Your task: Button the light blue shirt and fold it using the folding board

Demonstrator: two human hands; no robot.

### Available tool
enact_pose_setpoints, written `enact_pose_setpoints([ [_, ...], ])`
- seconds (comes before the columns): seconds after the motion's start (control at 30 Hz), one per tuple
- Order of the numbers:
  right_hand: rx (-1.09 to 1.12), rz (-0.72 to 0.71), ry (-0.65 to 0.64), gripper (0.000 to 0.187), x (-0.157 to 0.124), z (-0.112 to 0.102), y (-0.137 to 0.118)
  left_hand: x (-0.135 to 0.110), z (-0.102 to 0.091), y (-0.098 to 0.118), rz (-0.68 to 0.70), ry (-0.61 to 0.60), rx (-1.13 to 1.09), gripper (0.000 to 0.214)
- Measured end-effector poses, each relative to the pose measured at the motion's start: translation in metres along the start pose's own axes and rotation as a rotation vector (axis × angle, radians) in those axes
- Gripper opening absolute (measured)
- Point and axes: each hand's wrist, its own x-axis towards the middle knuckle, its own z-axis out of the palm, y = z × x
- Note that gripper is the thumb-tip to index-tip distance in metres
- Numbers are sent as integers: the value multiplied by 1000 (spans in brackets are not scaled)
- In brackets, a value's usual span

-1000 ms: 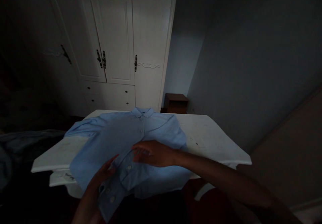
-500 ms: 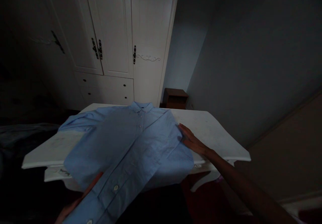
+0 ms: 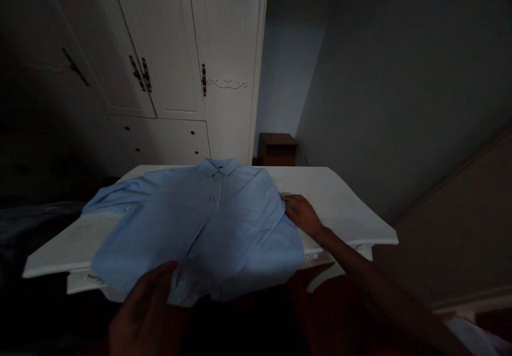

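A light blue button-up shirt (image 3: 176, 223) lies front up on a white table (image 3: 340, 207), its collar at the far edge and its hem hanging over the near edge. One sleeve is folded across the front, with its cuff (image 3: 184, 286) low near the hem. Beside that cuff is my left hand (image 3: 142, 305), fingers stretched out and their tips touching the cloth. My right hand (image 3: 304, 215) has its fingers bent around the folded shirt's right edge and grips the fabric there. The other sleeve (image 3: 116, 193) lies out to the left.
Behind the table stands a white wardrobe (image 3: 172, 41) with dark handles and drawers. A small brown nightstand (image 3: 278, 148) is in the corner by the grey wall (image 3: 400, 79). Dim cloth (image 3: 36, 220) lies at the left.
The sleeve that my left hand held out toward me now lies down on the shirt front. My right hand's fingers, flat before, have bent onto the shirt's edge.
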Motion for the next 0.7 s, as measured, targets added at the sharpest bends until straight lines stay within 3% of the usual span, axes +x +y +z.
enact_pose_setpoints([
  [0.1, -38, 26, -1, 26, 5, -1, -3, 35, 46, 61, 159, -173, -139, 28],
  [0.2, -37, 28, -23, 19, 10, -3, -5, 91, 114, 104, 321, -330, -185, 26],
  [0.3, -24, 34, -24, 13, 13, -5, -7, 147, 189, 128, 443, -393, 72, 23],
  [0.37, -26, 53, -26, 10, 14, -6, -8, 176, 234, 137, 465, -442, 401, 26],
  [0.47, -37, 102, -27, 10, 14, -6, -11, 206, 283, 141, 471, -482, 520, 25],
  [0.57, -55, 131, -19, 17, 13, -4, -15, 227, 312, 138, 456, -517, 594, 35],
  [0.7, -96, 130, -63, 18, 17, -1, -18, 250, 336, 130, 457, -587, 661, 47],
])
